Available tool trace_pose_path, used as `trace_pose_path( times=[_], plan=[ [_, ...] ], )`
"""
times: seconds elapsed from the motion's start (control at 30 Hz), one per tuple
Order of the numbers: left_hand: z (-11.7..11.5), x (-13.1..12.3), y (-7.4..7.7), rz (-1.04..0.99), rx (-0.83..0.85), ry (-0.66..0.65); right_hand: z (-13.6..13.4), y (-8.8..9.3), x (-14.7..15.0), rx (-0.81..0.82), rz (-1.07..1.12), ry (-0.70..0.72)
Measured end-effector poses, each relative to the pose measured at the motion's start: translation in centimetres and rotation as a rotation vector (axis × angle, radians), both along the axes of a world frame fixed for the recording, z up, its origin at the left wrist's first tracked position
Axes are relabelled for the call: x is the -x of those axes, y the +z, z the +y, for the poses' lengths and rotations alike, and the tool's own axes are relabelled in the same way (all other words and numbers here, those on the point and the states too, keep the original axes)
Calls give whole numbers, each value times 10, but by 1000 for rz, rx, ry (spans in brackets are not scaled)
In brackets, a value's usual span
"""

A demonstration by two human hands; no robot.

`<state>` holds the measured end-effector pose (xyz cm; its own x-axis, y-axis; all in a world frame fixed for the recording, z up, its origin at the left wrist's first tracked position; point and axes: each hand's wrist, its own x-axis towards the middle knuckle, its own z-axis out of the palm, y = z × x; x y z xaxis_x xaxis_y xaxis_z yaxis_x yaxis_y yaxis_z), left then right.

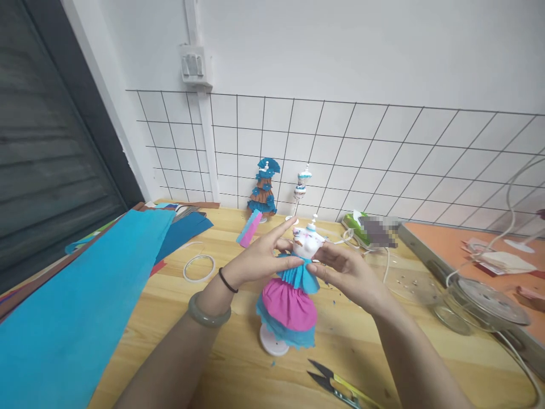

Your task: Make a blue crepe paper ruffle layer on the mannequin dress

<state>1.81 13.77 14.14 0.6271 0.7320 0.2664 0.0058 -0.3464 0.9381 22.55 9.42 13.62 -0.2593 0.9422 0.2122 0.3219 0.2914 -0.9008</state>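
Observation:
A small white dress form (307,243) with a patterned bust stands on a round white base (273,341), leaning slightly. It wears a pink crepe paper skirt (289,304) over a blue ruffled hem (293,336). A pleated blue crepe paper frill (297,275) sits around its waist. My left hand (264,255) grips the frill's upper edge from the left, thumb in front and index finger stretched out. From the right, my right hand (347,272) pinches the frill with its thumb in front; its other fingers are partly hidden behind. Yellow-handled thread snips (336,383) lie in front.
Blue crepe paper sheets (123,255) lie at left, near a white ring of cord (199,268). Behind stand a finished-looking blue and brown dress figure (264,190) and a bare dress form (301,184). A ribbon spool (489,298) and an orange mat (460,241) are at right.

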Motion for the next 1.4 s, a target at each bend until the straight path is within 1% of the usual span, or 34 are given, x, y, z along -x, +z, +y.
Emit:
trace_pose_path(
  times=[0.17, 0.3, 0.4, 0.47, 0.6, 0.77, 0.93, 1.03, 1.07, 1.13, 1.2, 1.27, 1.4],
  plan=[
    [1, 2, 1, -8, -8, -46, -2, 1, 2, 78, 94, 74],
    [0, 2, -2, -13, -34, -89, -3, 2, 4, 47, 99, 113],
    [-1, -1, -3, -25, -40, -91, -3, 0, 4, -28, 50, 82],
    [-2, -4, -3, -51, -10, -88, -3, -1, 4, -74, 16, 40],
    [-2, -7, -2, -119, 53, -97, -5, 0, 4, -101, -53, -40],
    [0, -4, -1, -143, 62, -114, -9, 5, 7, -44, -40, -22],
    [2, 0, 0, -154, 59, -60, -10, 7, 6, 65, 44, 14],
    [5, 1, -2, -190, 64, -49, -11, 8, 6, 110, 71, -8],
    [6, 2, -3, -203, 60, -51, -12, 9, 7, 95, 53, -27],
    [8, 3, -5, -218, 51, -53, -16, 12, 8, -2, -24, -63],
    [9, 4, -6, -224, 37, -54, -20, 17, 11, -124, -118, -52],
    [8, 4, -5, -228, 22, -60, -25, 21, 14, -208, -179, -13],
    [5, 3, -2, -205, -9, -53, -28, 26, 16, -236, -192, 33]
  ],
)
